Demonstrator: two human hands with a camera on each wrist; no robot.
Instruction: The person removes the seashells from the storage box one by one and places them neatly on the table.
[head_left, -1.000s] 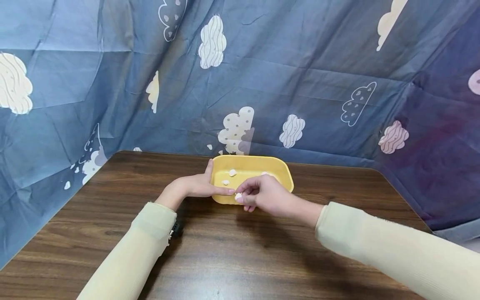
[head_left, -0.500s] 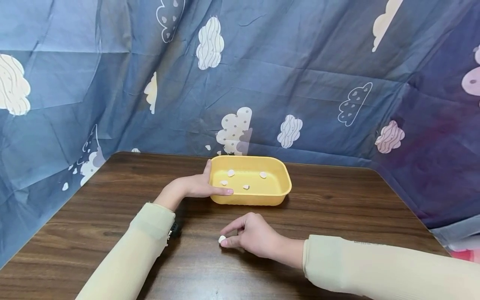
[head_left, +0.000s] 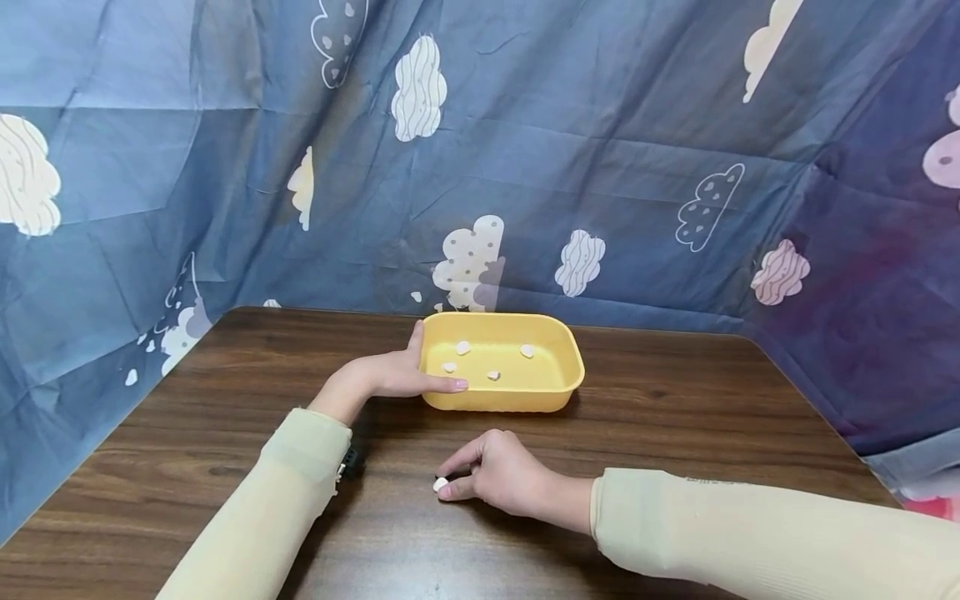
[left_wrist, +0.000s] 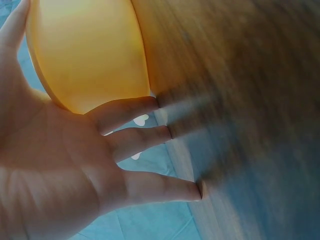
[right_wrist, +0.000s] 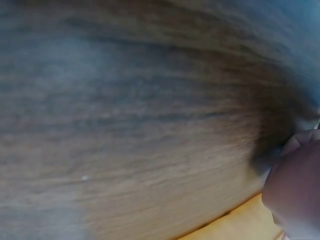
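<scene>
A yellow rectangular basin [head_left: 498, 401] stands toward the back of the table in the head view. My left hand [head_left: 390, 372] spans its left end, thumb along the near rim and another finger up by the far corner. In the left wrist view the other fingers [left_wrist: 145, 137] spread straight against the basin and down to the tabletop. Several small white pebble-like pieces [head_left: 527, 351] lie apart on the basin's floor. In front of the basin, low over the table, my right hand [head_left: 506, 477] pinches another white piece [head_left: 440, 484] between thumb and fingertips.
The dark wood table [head_left: 247, 400] reaches back to a hanging blue cloth [head_left: 510, 167] printed with clouds. Some dark object [head_left: 351, 458] shows under the left wrist. Light glares off the tabletop near the front.
My right hand has drawn back from over the basin to the table in front; a fourth white piece now shows inside. It has since shifted slightly left, pinching a piece. The left hand stays put.
</scene>
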